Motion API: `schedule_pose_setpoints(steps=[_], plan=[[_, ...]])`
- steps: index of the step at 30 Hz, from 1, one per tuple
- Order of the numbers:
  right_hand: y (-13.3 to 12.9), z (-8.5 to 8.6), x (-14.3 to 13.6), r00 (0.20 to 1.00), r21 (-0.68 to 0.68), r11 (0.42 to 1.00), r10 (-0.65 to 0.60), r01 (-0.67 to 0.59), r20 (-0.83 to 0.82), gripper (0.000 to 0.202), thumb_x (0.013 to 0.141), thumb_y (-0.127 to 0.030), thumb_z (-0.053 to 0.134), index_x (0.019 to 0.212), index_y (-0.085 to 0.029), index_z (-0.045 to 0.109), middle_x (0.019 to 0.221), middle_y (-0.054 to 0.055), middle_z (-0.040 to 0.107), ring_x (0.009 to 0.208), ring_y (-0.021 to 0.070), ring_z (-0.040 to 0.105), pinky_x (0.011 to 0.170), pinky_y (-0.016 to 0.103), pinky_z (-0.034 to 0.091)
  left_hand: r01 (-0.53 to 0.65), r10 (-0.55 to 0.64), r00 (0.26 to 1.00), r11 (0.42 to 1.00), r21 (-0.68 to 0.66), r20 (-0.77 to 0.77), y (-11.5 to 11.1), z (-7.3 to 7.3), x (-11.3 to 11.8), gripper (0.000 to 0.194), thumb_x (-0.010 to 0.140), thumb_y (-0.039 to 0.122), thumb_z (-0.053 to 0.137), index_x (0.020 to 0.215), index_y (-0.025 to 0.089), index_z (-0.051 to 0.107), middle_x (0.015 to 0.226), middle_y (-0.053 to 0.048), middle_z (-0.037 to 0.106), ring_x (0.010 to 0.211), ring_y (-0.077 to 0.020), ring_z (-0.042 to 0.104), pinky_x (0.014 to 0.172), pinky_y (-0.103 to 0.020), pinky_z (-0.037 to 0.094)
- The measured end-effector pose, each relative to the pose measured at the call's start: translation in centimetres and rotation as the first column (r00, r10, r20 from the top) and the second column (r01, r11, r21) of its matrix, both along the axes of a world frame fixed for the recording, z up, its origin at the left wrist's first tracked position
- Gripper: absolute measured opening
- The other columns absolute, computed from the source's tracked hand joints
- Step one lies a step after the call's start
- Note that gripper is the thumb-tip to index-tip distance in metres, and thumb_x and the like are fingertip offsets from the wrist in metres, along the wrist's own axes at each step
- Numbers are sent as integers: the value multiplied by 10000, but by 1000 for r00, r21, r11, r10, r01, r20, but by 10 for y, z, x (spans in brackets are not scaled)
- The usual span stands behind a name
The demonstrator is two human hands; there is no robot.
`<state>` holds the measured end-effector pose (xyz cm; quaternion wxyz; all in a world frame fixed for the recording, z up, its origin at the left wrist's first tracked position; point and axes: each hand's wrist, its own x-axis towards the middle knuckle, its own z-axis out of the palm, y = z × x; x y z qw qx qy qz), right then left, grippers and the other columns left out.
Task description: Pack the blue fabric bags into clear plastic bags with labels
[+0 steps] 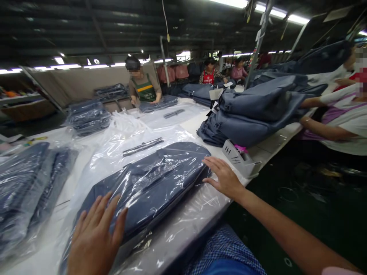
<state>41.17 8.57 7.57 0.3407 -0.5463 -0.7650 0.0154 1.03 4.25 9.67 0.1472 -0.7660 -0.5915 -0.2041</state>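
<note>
A folded dark blue garment (149, 183) lies inside a clear plastic bag (183, 221) on the white table (43, 259) in front of me. My left hand (94, 236) rests flat on the bag's near end, fingers spread. At the bag's far right end, my right hand (225, 177) presses flat against the edge, fingers stretched out. Neither hand grips anything.
Bagged garments (25, 187) pile up at the left. A tall stack of unbagged blue garments (252, 114) stands at the right, with a small white tray (241, 158) before it. Other people work at the far end and the right side. Empty plastic bags (134, 130) lie beyond.
</note>
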Motion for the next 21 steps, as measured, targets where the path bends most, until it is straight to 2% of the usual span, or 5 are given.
schedule_pose_setpoints(steps=[2,4,10,17,21], plan=[[18,-26,25,987,9,993,-119,119,109,718,838,-414,670,1474,-253,379,1514,137,391,1377,339,382,1106,550,357,-78,77,996,997,-9,-45,20,-7,7,610,939,497,267,1451,192,397,1504,-151,417,1426,-354,301,1122,-627,256],[26,-58,45,980,-49,983,-173,178,95,659,882,-363,603,1486,-276,355,1448,127,470,1281,306,505,1021,484,470,-123,118,990,991,-55,-81,25,-25,5,625,940,503,231,1422,165,442,1472,-185,449,1404,-386,329,1074,-666,289],[-8,-115,74,995,-176,980,-98,93,-24,429,973,-292,397,1387,-289,509,1086,62,671,960,217,673,865,349,550,-102,93,991,991,-84,-101,1,-84,-3,560,953,393,275,1479,215,352,1486,-120,454,1441,-329,271,1142,-616,203],[-40,-101,94,947,-284,920,-306,269,-96,345,884,-490,548,1104,-269,695,964,61,710,892,266,670,825,398,536,-101,94,991,993,-65,-99,-2,-98,5,560,951,359,331,1497,237,304,1513,-100,417,1445,-293,274,1178,-563,162],[-43,-78,91,878,-382,900,-345,210,-332,361,851,-537,546,914,-213,692,969,77,709,806,231,676,732,348,550,-111,103,991,989,-94,-90,-1,-91,7,538,956,368,302,1449,179,411,1485,-134,450,1416,-312,329,1170,-569,171]])
